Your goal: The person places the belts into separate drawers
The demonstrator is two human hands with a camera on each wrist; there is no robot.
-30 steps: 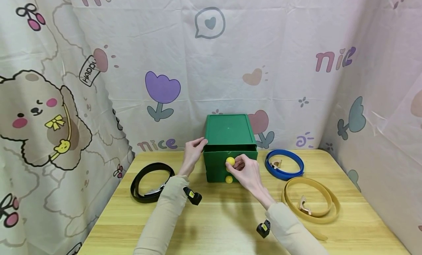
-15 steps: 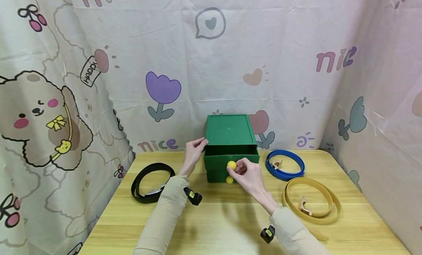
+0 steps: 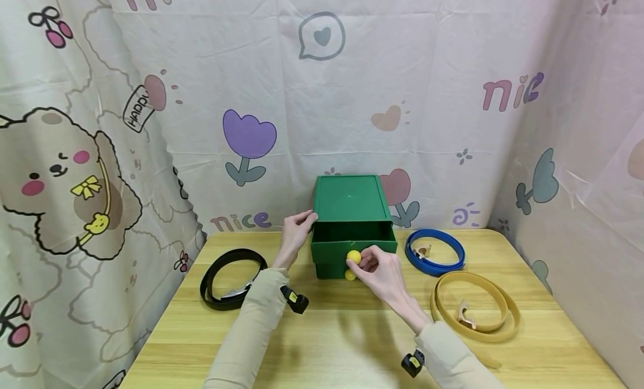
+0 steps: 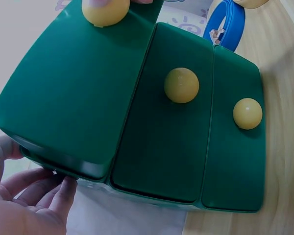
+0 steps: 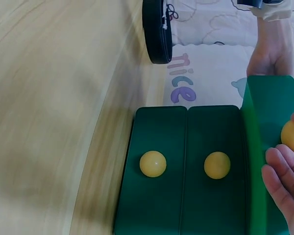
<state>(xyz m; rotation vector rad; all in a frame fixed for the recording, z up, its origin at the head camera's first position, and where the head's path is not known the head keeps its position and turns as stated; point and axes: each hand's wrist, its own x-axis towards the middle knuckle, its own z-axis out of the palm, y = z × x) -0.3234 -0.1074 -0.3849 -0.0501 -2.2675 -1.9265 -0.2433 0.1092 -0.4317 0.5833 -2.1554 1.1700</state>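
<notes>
At far left, a coiled black belt [image 3: 221,305] is laid on the table [image 3: 327,344].

Next, the left hand [image 3: 294,235]: the upper left front corner of the cabinet [image 3: 349,199] is gripped by it, thumb above, fingers curled against the side. This hold is judged best made firm, so that the cabinet is not dragged or tipped as a drawer is worked.

At centre, the green cabinet is set upright at the back of the table, between the black belt and the blue belt [image 3: 422,266]. The top drawer [image 3: 327,250] is drawn part-way out; only green inner walls are seen in the part that shows, and its back is hidden. The middle drawer [image 4: 161,137] and bottom drawer [image 4: 235,166] are closed; their contents cannot be told.

The yellow top knob [image 3: 354,257] is pinched between thumb and fingers of the right hand [image 3: 382,271]. Force is best applied straight along the run, the drawer being held level; if drawn too far, it could droop or slip free.

At right, the blue belt is coiled beside the cabinet; nearer, a tan belt [image 3: 478,337] is coiled, one end trailing. Metal buckles are fitted to both.
</notes>
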